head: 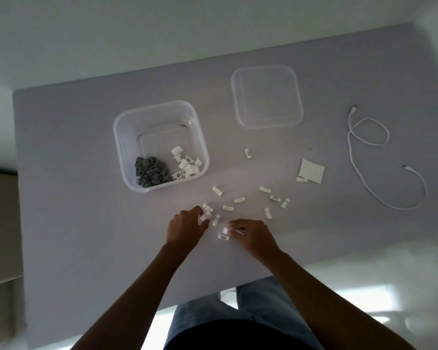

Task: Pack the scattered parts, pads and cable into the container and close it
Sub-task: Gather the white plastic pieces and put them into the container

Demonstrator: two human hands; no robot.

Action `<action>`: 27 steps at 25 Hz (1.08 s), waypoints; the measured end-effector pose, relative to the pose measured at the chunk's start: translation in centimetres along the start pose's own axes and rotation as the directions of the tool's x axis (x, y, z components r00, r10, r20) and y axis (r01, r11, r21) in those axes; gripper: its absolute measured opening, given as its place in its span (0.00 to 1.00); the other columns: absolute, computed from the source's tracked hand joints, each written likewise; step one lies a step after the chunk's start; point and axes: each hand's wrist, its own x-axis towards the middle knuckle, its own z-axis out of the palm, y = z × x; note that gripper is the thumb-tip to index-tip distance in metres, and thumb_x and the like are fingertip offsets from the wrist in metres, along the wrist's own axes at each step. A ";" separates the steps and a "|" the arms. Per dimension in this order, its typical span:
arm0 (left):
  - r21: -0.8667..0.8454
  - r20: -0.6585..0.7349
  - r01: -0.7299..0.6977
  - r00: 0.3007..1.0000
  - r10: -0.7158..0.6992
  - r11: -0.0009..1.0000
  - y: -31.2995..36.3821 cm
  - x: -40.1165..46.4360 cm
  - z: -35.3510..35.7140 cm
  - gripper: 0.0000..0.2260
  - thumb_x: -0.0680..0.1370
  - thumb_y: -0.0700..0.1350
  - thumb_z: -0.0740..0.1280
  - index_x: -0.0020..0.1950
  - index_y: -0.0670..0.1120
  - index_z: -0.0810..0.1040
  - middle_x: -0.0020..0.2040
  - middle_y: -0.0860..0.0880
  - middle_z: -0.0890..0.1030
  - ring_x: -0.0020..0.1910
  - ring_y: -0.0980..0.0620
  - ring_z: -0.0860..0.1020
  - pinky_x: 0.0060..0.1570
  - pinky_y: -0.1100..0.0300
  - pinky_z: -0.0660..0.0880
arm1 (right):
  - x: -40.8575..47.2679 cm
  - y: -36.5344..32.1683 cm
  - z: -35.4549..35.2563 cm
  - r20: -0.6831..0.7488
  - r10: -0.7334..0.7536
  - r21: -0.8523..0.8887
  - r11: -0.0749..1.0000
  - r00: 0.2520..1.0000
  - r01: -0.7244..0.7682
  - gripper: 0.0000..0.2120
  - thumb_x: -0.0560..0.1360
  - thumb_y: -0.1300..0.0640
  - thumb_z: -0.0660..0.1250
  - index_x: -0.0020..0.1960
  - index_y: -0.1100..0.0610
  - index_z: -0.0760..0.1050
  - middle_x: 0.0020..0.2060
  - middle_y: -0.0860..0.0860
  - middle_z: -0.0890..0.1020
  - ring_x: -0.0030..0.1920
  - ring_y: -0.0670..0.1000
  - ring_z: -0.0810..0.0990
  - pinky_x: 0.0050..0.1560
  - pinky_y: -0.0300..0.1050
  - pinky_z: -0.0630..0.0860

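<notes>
Left hand (pixel 187 227), fingers curled over small white clips (pixel 205 213) at the near edge of the scatter, apparently raking and pinching them together for one lift. Right hand (pixel 250 234), fingers bent round white clips (pixel 234 231) already gathered, with one more clip (pixel 224 236) lying just beside its fingertips. Remaining loose clips (pixel 239 200) spread over the table (pixel 74 173) beyond both hands, one stray clip (pixel 248 154) farther off toward the lid. Open clear container (pixel 127 137), far left of the scatter, holding grey parts (pixel 151 174) in its near-left corner and white clips in its near-right corner; kept close, presumably for short carries. Lid (pixel 267 97), set flat well apart at the far right, out of the way until packing ends. White pads (pixel 312 171) to the right of the scatter, unpacked. White cable (pixel 364 147), loosely looped at the far right, also unpacked. Step judged as mid-gathering of clips; closing still some way off.
</notes>
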 end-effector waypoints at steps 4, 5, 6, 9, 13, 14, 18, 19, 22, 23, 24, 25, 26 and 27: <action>-0.234 0.035 0.074 0.997 -0.068 0.969 0.0 -0.3 -1.6 0.09 0.74 0.54 0.69 0.48 0.50 0.80 0.41 0.50 0.81 0.41 0.50 0.80 0.40 0.58 0.76 | -0.7 -0.1 1.4 -0.091 -0.070 -0.183 0.982 0.993 0.052 0.14 0.74 0.49 0.72 0.58 0.52 0.82 0.52 0.49 0.85 0.50 0.47 0.84 0.55 0.35 0.76; -0.294 0.040 0.065 0.998 -0.056 0.954 0.0 -0.2 -2.2 0.09 0.74 0.53 0.70 0.46 0.48 0.81 0.41 0.51 0.81 0.40 0.52 0.79 0.40 0.60 0.74 | -0.8 -0.2 1.6 -0.110 -0.075 -0.198 0.979 0.991 0.052 0.14 0.74 0.49 0.72 0.57 0.52 0.82 0.51 0.49 0.86 0.49 0.47 0.84 0.52 0.33 0.75; -0.343 0.043 0.042 0.999 -0.029 0.938 0.1 -0.2 -2.9 0.07 0.74 0.51 0.71 0.45 0.47 0.81 0.40 0.53 0.81 0.39 0.55 0.78 0.39 0.62 0.72 | -0.8 -0.2 1.7 -0.121 -0.074 -0.211 0.976 0.990 0.047 0.13 0.74 0.49 0.72 0.56 0.53 0.83 0.49 0.49 0.86 0.47 0.48 0.84 0.49 0.32 0.74; -0.543 0.098 0.050 0.995 0.004 0.838 1.1 -0.3 -5.4 0.09 0.77 0.45 0.67 0.38 0.45 0.79 0.28 0.55 0.77 0.26 0.58 0.72 0.30 0.63 0.67 | -0.3 -0.8 1.6 -0.135 -0.038 -0.135 0.991 0.990 0.020 0.11 0.75 0.49 0.72 0.52 0.55 0.84 0.45 0.51 0.86 0.43 0.47 0.83 0.45 0.38 0.78; -0.834 0.231 0.211 0.973 -0.026 0.510 1.7 0.3 -9.2 0.13 0.80 0.44 0.55 0.36 0.44 0.70 0.23 0.50 0.66 0.21 0.53 0.61 0.25 0.63 0.57 | 0.9 -3.9 -0.2 -0.199 0.029 0.193 0.981 0.979 0.010 0.09 0.74 0.49 0.73 0.47 0.56 0.84 0.39 0.47 0.86 0.39 0.43 0.82 0.42 0.36 0.76; -0.887 0.264 0.253 0.964 -0.024 0.385 1.5 0.8 -10.2 0.12 0.79 0.45 0.56 0.38 0.44 0.70 0.24 0.49 0.66 0.22 0.53 0.61 0.24 0.64 0.56 | 1.5 -5.3 -1.0 -0.159 0.068 0.294 0.956 0.985 -0.019 0.08 0.74 0.50 0.72 0.46 0.55 0.84 0.37 0.45 0.85 0.38 0.43 0.82 0.41 0.37 0.75; -0.968 0.224 0.222 0.975 0.004 0.116 0.3 3.9 -13.4 0.10 0.74 0.44 0.56 0.39 0.43 0.75 0.27 0.46 0.71 0.20 0.54 0.61 0.25 0.64 0.52 | 5.2 -11.3 -4.4 -0.056 -0.011 0.369 0.929 0.998 0.031 0.09 0.75 0.51 0.72 0.46 0.57 0.83 0.33 0.43 0.82 0.33 0.41 0.77 0.36 0.34 0.72; -0.972 0.210 0.210 0.978 -0.005 0.104 0.0 4.8 -14.0 0.10 0.74 0.44 0.56 0.39 0.43 0.75 0.28 0.46 0.71 0.20 0.54 0.61 0.25 0.64 0.51 | 6.5 -12.6 -4.9 -0.052 -0.073 0.298 0.951 0.996 0.085 0.10 0.74 0.50 0.73 0.47 0.57 0.83 0.36 0.45 0.83 0.36 0.43 0.79 0.38 0.37 0.74; -0.956 0.208 0.228 0.971 -0.119 0.184 -0.5 7.2 -15.1 0.11 0.76 0.45 0.57 0.38 0.45 0.75 0.31 0.44 0.70 0.21 0.53 0.60 0.24 0.65 0.54 | 10.8 -15.9 -5.5 0.084 -0.267 -0.042 0.962 0.960 0.272 0.13 0.75 0.50 0.71 0.52 0.58 0.82 0.47 0.54 0.83 0.46 0.50 0.81 0.48 0.43 0.76; -0.938 0.213 0.254 0.959 -0.188 0.237 -0.7 7.9 -15.2 0.11 0.76 0.46 0.57 0.37 0.45 0.75 0.31 0.45 0.71 0.21 0.53 0.62 0.24 0.65 0.56 | 12.2 -16.9 -5.2 0.164 -0.307 -0.155 0.930 0.937 0.332 0.14 0.75 0.50 0.70 0.54 0.59 0.81 0.49 0.55 0.82 0.47 0.52 0.81 0.49 0.45 0.76; -0.914 0.207 0.280 0.944 -0.257 0.293 -0.8 8.6 -15.1 0.12 0.77 0.47 0.58 0.37 0.45 0.75 0.31 0.46 0.73 0.23 0.52 0.64 0.25 0.63 0.59 | 13.4 -17.7 -4.8 0.241 -0.317 -0.245 0.895 0.917 0.374 0.14 0.76 0.51 0.70 0.55 0.60 0.81 0.50 0.56 0.81 0.47 0.54 0.80 0.49 0.46 0.76; -0.891 0.194 0.302 0.928 -0.317 0.339 -1.1 9.2 -15.1 0.12 0.77 0.47 0.58 0.37 0.45 0.75 0.31 0.46 0.74 0.25 0.52 0.66 0.27 0.61 0.62 | 14.5 -18.4 -4.1 0.305 -0.314 -0.313 0.858 0.899 0.407 0.14 0.76 0.52 0.69 0.55 0.60 0.81 0.52 0.57 0.80 0.48 0.56 0.80 0.48 0.47 0.75; -0.870 0.182 0.317 0.918 -0.352 0.378 -1.3 9.7 -14.9 0.13 0.77 0.47 0.57 0.38 0.45 0.75 0.31 0.46 0.75 0.27 0.50 0.68 0.30 0.60 0.63 | 15.7 -18.7 -3.4 0.356 -0.303 -0.374 0.821 0.884 0.432 0.13 0.76 0.53 0.69 0.55 0.60 0.81 0.53 0.57 0.79 0.49 0.57 0.80 0.47 0.47 0.74; -0.850 0.174 0.326 0.915 -0.363 0.414 -1.5 10.2 -14.6 0.12 0.77 0.47 0.56 0.39 0.44 0.75 0.32 0.45 0.74 0.30 0.49 0.69 0.31 0.59 0.63 | 16.6 -18.8 -2.7 0.393 -0.290 -0.429 0.782 0.873 0.453 0.12 0.76 0.54 0.69 0.55 0.60 0.80 0.55 0.58 0.78 0.49 0.58 0.80 0.47 0.46 0.73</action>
